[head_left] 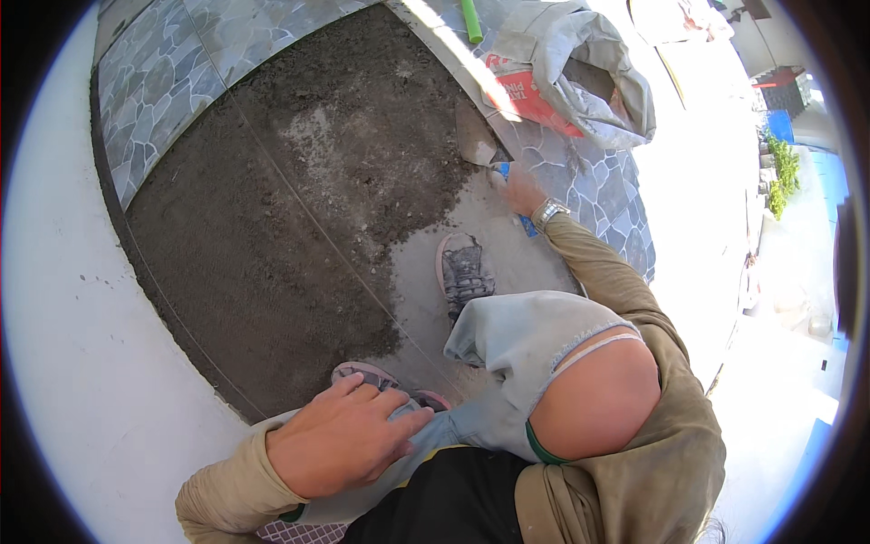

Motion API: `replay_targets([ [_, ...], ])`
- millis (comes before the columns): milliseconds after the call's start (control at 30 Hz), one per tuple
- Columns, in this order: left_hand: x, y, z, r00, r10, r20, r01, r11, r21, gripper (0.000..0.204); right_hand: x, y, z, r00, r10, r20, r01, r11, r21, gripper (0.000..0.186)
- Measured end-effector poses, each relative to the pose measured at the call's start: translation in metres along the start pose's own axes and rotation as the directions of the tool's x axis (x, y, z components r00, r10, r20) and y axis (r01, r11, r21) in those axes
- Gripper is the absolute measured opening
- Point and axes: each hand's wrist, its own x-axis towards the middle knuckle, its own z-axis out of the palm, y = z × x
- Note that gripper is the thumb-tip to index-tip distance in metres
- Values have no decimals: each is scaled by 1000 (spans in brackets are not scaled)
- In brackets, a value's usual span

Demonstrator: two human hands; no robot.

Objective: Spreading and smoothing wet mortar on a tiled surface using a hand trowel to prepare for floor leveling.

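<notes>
My right hand (521,192), with a watch at its wrist, is closed round the blue handle of a trowel (477,136). The trowel's blade lies at the right border of a bed of dark, damp mortar mix (299,181), beside the stone-patterned tiles. Over my left leg, my left hand (349,437) rests with loosely bent fingers apart, holding nothing. A thin string (313,213) runs slantwise across the bed. Part of the trowel's handle is hidden by my fingers.
An open sack (594,77) stands on the tiles (589,186) at the upper right, near a green tube (471,20). A white wall (72,317) borders the bed on the left. More tiles (172,86) lie beyond it. My shoe (464,272) stands on bare grey concrete (426,272).
</notes>
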Motion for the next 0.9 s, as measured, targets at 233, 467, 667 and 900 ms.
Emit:
replay_targets([
  [233,1,-3,1,1000,-25,-12,25,998,53,47,-62,30,14,995,-77,60,67,987,145,53],
  [467,8,-2,2,997,-19,75,14,998,65,46,13,0,10,995,29,-97,-7,976,219,50],
  [667,4,-3,5,998,26,-54,-25,999,29,36,15,0,-7,975,-160,155,154,987,49,36],
  [900,0,-3,3,996,16,-93,-14,1000,21,36,-77,30,-20,975,-109,192,60,968,243,36],
])
